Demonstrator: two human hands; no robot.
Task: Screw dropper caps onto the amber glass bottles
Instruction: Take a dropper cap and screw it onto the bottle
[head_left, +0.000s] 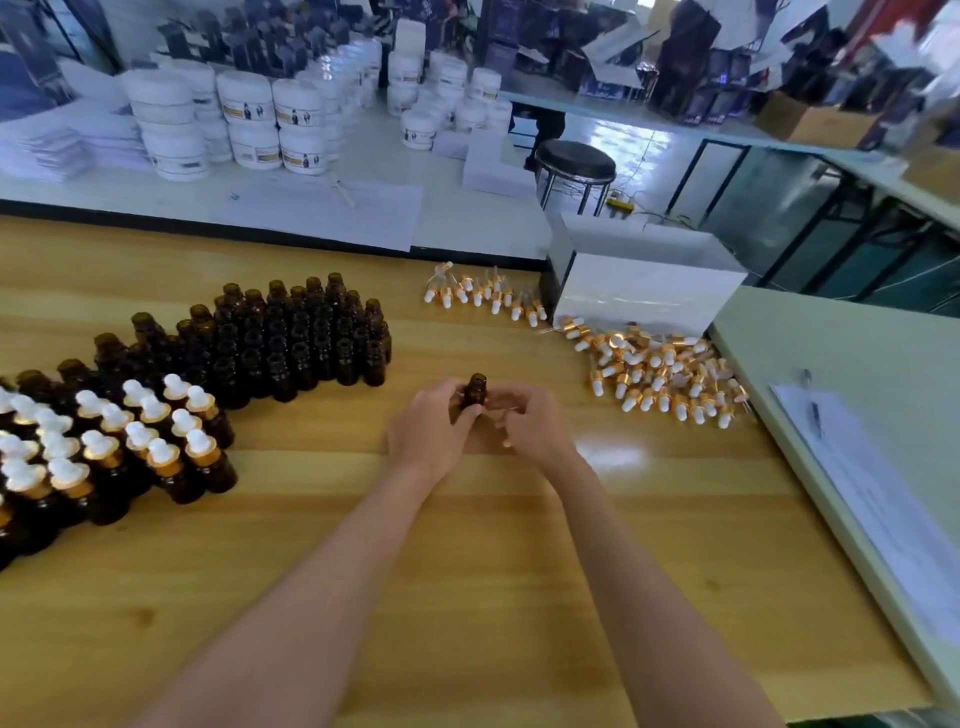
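Observation:
My left hand (431, 431) grips an uncapped amber bottle (475, 389) upright above the wooden table (467, 545). My right hand (535, 428) is just right of the bottle with its fingers curled round a dropper cap (507, 443); only a bit of the gold collar shows. Rows of open amber bottles (291, 338) stand at the left. Capped bottles (119, 447) with white bulbs stand nearer the left edge. Loose dropper caps (660, 374) lie heaped at the right, with a smaller row of caps (483, 293) behind.
A white box (644, 291) stands behind the cap heap. A pale green table (852, 353) with papers (883, 499) adjoins on the right. White jars (249, 119) are stacked on the far table, and a round stool (574, 163) stands beyond.

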